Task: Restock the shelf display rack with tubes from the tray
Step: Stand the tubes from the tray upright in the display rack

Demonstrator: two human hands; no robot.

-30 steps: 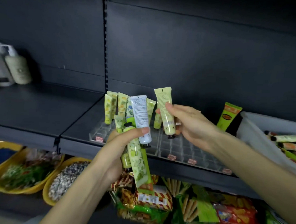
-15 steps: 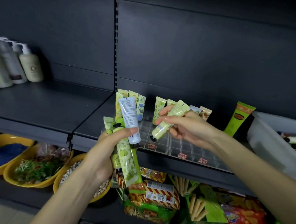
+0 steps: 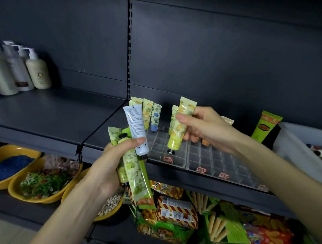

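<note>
My left hand (image 3: 109, 164) grips a bunch of tubes (image 3: 135, 168) in front of the shelf edge; a white-blue tube (image 3: 136, 130) sticks up from it and green patterned ones hang down. My right hand (image 3: 205, 127) pinches one yellow-green tube (image 3: 180, 129), cap down, held upright just above the clear gridded display rack (image 3: 206, 160). Several tubes (image 3: 149, 114) stand in the rack's back row. The grey tray (image 3: 298, 145) sits at the right on the same shelf, with tubes in it.
A tall green tube (image 3: 265, 129) stands by the tray. Pump bottles (image 3: 21, 71) stand on the left shelf. Below are yellow bowls (image 3: 35, 183) of dry goods and snack packets (image 3: 177, 210).
My right hand has turned its tube from a slant to upright, cap down, over the rack. My left hand and its bunch stay about where they were.
</note>
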